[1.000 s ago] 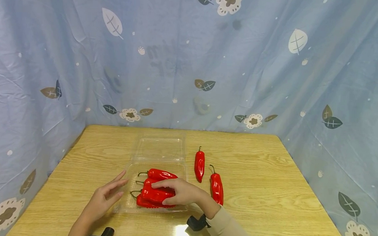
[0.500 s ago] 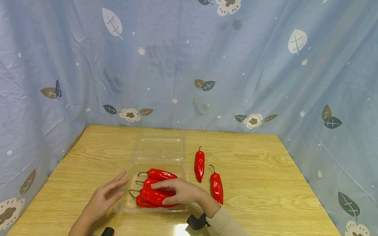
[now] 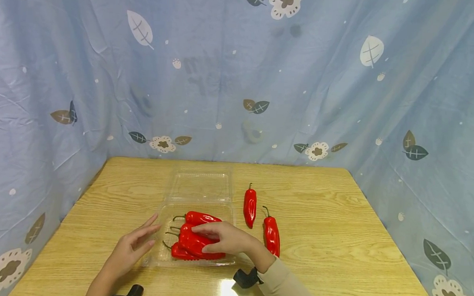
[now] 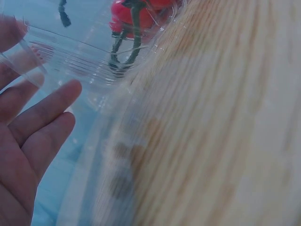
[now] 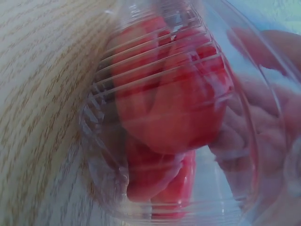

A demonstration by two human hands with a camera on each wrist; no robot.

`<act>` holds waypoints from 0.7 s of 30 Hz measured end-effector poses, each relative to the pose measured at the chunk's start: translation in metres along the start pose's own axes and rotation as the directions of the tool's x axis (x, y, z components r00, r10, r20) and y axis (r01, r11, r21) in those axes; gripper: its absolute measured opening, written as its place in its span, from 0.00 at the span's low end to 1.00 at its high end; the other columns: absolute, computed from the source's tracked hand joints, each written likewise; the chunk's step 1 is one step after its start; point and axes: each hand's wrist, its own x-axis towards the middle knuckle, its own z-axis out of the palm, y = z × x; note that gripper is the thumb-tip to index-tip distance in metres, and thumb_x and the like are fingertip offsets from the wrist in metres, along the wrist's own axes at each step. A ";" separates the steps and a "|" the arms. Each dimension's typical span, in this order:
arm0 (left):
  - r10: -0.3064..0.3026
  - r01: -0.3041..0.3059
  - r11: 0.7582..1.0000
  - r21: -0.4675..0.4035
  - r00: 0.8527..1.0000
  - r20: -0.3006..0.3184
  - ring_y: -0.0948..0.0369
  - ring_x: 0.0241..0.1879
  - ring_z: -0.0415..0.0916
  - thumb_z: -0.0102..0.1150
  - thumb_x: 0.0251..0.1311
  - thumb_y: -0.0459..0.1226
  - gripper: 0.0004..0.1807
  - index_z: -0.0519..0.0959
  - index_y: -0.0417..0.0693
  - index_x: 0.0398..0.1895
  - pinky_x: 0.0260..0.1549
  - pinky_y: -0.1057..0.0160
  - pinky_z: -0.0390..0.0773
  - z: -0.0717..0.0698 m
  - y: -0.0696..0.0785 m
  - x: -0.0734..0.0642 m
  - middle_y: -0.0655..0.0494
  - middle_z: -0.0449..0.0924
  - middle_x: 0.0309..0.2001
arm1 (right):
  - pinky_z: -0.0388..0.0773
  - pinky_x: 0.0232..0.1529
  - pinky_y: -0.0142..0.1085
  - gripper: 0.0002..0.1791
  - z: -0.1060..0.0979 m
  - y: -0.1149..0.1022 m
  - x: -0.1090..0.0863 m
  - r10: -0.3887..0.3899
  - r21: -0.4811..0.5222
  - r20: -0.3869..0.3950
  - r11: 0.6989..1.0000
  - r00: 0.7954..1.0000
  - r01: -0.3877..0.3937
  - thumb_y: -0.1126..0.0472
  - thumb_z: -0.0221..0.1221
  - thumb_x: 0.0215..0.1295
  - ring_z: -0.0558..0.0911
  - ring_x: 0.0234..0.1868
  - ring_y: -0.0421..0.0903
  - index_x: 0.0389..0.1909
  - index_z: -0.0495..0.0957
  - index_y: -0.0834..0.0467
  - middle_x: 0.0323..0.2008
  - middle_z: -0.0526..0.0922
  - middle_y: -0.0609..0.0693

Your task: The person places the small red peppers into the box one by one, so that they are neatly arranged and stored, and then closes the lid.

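Several red peppers lie in the base of a clear plastic clamshell box [image 3: 228, 209], stems toward the left. My right hand [image 3: 230, 240] reaches over the box's right wall and grips one red pepper [image 3: 193, 241] of the pile between thumb and fingers. Behind it lies another pepper [image 3: 203, 218], and one more [image 3: 181, 253] is at the front wall. Through the clear wall the right wrist view shows stacked peppers [image 5: 183, 103] beside the hand [image 5: 237, 136]. My left hand [image 3: 131, 247], fingers spread, is at the box's left wall [image 4: 84, 59], holding nothing; whether it touches is unclear.
The clear lid [image 3: 200, 185] lies folded back behind the base. Two loose red peppers, one farther back [image 3: 250, 207] and one nearer [image 3: 272, 236], lie right of the box on the wooden table [image 3: 328, 240]. A blue patterned curtain [image 3: 220, 76] surrounds the table.
The gripped pepper has shifted in the pile, its stem end moving slightly up and right in the head view. The front pepper shows more now. My left hand stays still.
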 end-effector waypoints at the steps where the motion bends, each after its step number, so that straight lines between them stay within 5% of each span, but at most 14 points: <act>1: 0.003 -0.003 1.000 -0.005 1.000 0.000 0.73 0.64 0.64 0.52 0.58 0.19 0.19 0.72 0.24 0.55 0.58 0.79 0.67 0.000 0.000 0.000 0.26 0.58 0.66 | 0.68 0.63 0.27 0.28 0.000 -0.001 0.000 0.005 -0.013 -0.002 1.000 1.000 -0.005 0.61 0.62 0.62 0.69 0.65 0.39 0.64 0.70 0.52 0.64 0.71 0.44; 21: -0.024 0.024 1.000 0.008 1.000 0.004 0.74 0.64 0.64 0.53 0.59 0.20 0.19 0.72 0.25 0.55 0.58 0.80 0.66 0.000 0.003 0.001 0.25 0.57 0.65 | 0.68 0.64 0.30 0.28 0.001 -0.006 0.002 0.024 -0.141 -0.013 0.990 1.000 -0.026 0.59 0.62 0.61 0.69 0.65 0.39 0.64 0.70 0.52 0.63 0.72 0.44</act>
